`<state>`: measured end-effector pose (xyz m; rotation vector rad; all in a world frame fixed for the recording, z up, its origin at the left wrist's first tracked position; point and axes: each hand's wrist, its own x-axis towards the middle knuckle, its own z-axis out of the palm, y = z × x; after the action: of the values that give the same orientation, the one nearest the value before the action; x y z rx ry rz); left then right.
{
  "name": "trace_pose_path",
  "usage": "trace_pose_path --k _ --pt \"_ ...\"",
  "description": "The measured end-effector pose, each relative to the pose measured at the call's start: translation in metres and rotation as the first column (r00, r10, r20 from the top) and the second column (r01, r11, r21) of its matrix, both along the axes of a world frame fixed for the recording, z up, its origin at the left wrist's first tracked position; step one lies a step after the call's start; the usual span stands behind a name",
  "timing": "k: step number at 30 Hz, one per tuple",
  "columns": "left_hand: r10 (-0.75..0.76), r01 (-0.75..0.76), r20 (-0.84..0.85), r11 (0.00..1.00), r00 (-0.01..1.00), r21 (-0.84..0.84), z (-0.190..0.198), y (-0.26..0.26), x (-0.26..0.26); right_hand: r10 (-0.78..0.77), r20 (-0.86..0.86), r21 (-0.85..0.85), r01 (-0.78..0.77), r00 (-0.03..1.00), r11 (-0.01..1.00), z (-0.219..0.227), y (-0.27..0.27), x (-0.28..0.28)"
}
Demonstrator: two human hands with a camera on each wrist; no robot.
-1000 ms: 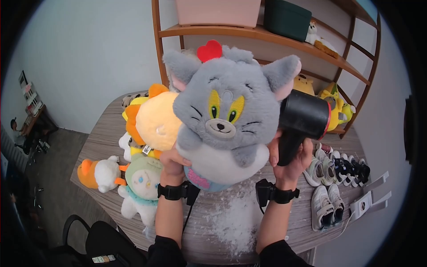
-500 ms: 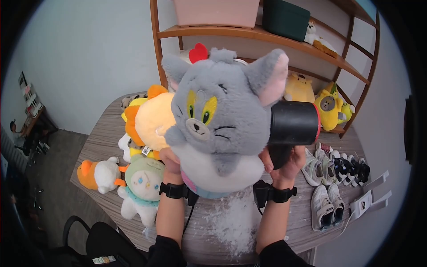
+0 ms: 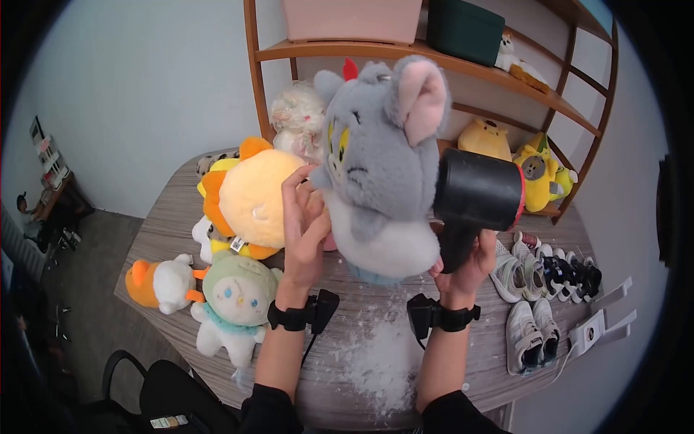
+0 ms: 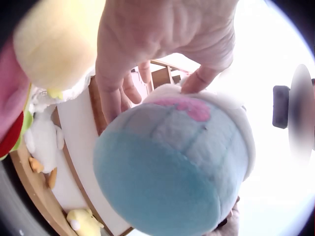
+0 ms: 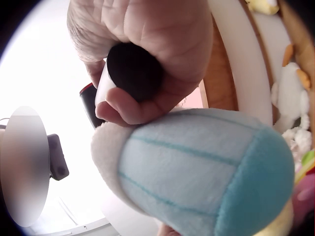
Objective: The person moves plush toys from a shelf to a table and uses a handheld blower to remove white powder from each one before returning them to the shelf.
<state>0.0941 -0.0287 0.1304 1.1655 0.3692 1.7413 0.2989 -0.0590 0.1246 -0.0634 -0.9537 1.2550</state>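
Observation:
A grey cat plush (image 3: pixel 379 145) with pink inner ears and a white and light-blue cup-shaped base is held up over the table, turned partly leftward. My left hand (image 3: pixel 303 231) is at its left side with fingers spread. In the left wrist view its thumb (image 4: pixel 197 81) touches the white rim above a pink patch. My right hand (image 3: pixel 466 271) grips the handle of a black hair dryer (image 3: pixel 477 189) with a red-ringed end. Its fingers meet the plush's white rim; the dryer's other end is hidden behind the plush.
Several plush toys sit at left, including a yellow round one (image 3: pixel 253 195) and a green-hooded one (image 3: pixel 242 289). White powder (image 3: pixel 383 362) is scattered on the wooden table (image 3: pixel 325 390). Shoes (image 3: pixel 524 336) and a white rack device (image 3: pixel 589 334) stand at right, shelves (image 3: pixel 340 49) behind.
The plush has turned from facing me to facing left and has moved a little up and right. My left hand has loosened its grip and risen, fingers now spread upward. The right hand still holds the dryer.

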Motion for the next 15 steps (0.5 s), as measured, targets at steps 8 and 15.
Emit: trace_pose_path --k 8,15 --pt "0.116 -0.109 -0.166 0.993 0.979 0.052 0.006 -0.006 0.003 -0.105 0.168 0.038 0.100 0.980 0.994 0.008 0.001 -0.010" --pt "-0.206 0.165 -0.400 0.977 0.893 -0.134 0.006 -0.015 0.007 -0.146 0.295 0.048 0.138 0.944 0.989 0.017 -0.005 -0.027"
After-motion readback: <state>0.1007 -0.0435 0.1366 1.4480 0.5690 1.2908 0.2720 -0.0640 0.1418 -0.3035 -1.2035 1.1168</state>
